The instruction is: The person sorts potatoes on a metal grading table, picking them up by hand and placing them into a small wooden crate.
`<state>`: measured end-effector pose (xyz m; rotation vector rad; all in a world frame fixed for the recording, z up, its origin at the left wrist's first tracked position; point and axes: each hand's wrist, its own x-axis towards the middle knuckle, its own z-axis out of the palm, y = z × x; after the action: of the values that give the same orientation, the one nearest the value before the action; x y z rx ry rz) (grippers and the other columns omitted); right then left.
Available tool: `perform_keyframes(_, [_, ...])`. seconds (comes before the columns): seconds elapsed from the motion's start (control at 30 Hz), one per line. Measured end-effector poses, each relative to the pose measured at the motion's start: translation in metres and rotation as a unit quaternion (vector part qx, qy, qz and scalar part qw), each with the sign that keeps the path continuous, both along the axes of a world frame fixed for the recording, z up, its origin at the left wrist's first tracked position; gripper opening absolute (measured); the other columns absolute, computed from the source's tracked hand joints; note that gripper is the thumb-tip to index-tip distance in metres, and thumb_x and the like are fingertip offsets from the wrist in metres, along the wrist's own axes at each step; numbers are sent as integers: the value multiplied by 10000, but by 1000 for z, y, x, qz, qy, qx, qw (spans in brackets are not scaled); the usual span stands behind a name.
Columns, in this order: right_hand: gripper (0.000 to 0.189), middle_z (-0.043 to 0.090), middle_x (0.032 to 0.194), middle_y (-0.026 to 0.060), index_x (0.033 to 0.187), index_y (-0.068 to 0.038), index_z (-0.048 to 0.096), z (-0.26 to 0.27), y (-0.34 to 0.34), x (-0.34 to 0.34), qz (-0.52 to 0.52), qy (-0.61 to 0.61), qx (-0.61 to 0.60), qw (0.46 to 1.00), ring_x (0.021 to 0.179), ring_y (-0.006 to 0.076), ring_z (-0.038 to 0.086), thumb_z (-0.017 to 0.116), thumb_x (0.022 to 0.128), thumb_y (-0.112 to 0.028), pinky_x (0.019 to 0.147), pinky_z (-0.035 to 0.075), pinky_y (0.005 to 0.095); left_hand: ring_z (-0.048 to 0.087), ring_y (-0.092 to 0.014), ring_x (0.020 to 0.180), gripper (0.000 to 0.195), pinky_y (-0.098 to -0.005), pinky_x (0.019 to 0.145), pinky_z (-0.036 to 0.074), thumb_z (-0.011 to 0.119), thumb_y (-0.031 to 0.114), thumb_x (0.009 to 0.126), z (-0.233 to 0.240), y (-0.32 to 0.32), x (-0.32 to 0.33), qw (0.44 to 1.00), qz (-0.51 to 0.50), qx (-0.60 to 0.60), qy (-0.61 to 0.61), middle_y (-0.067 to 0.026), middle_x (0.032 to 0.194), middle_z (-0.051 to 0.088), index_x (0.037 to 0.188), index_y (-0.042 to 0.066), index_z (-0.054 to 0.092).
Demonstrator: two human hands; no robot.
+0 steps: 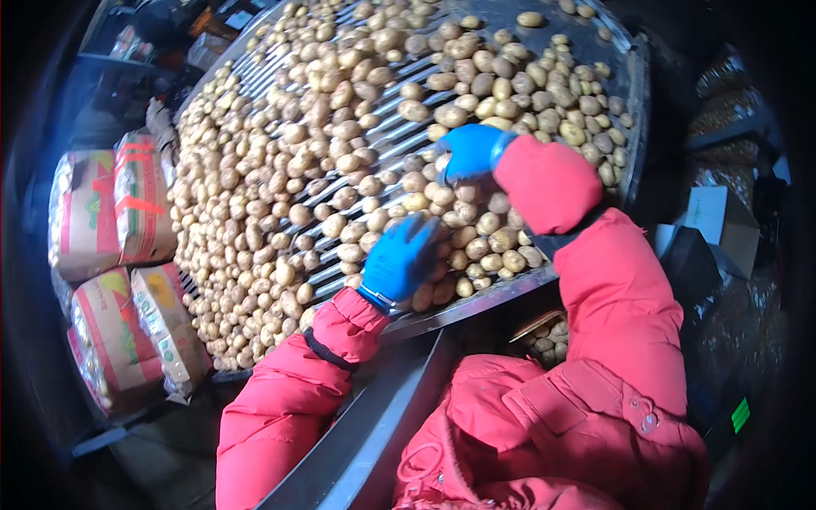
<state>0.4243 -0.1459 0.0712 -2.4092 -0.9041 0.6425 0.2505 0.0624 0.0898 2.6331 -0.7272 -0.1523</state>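
Loose potatoes of mixed sizes cover a broad sorting table with metal bars. My left hand, in a blue glove, rests palm down over potatoes near the table's front edge. Its fingers are spread, slightly blurred, and appear to hold nothing. Farther up and to the right, my right hand, also blue-gloved, curls down among potatoes. A pale potato shows beside its fingertips, but whether it is gripped is unclear. Between my hands lies a cluster of potatoes.
A raised metal rim borders the table's near side. Below it, a metal chute runs beside my red jacket, and more potatoes lie underneath. Packed paper bags stand at left. An opened cardboard box is at right.
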Motion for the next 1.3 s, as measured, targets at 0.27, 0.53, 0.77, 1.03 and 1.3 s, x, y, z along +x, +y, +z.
perform_keyframes(0.27, [592,591,1126,67,1193,-33,589,9,-157,-101,-223,222,376,872,1016,150,567,759,766,-405,874,474,287,519,-200,1192,566,-315,986,438,652,93,875,-16,20,-2,881,205,-360,230,-120,1312,524,1397,42,439])
perform_keyframes(0.53, [533,472,1323,182,1099,-85,673,-20,-56,-142,-264,-172,84,945,1231,374,452,836,678,-368,966,453,450,539,-142,1107,587,-266,886,476,636,45,893,-6,-8,-4,820,202,-450,291,-96,1353,505,1428,40,396])
perform_keyframes(0.77, [522,542,1283,137,1200,-84,630,6,-9,-169,-333,64,571,748,1184,254,523,826,727,-188,1038,409,394,536,-81,935,583,-222,728,469,589,53,924,23,-21,-6,738,304,-515,312,-70,1281,525,1454,56,344])
perform_keyframes(1.03, [364,609,1103,97,1129,-16,599,-22,-109,-233,-334,150,675,641,755,121,582,607,904,-303,583,496,224,358,-280,1377,605,-383,1117,290,561,91,916,46,-31,-18,895,-43,-298,329,-183,1474,375,1462,26,310])
perform_keyframes(1.3, [547,609,1154,79,1326,-53,530,-135,-421,-387,-861,-80,290,410,1037,143,555,659,887,-352,927,430,309,447,-400,1271,596,-458,1043,371,656,240,852,6,-6,-3,994,9,-110,16,-227,1376,463,1386,62,461])
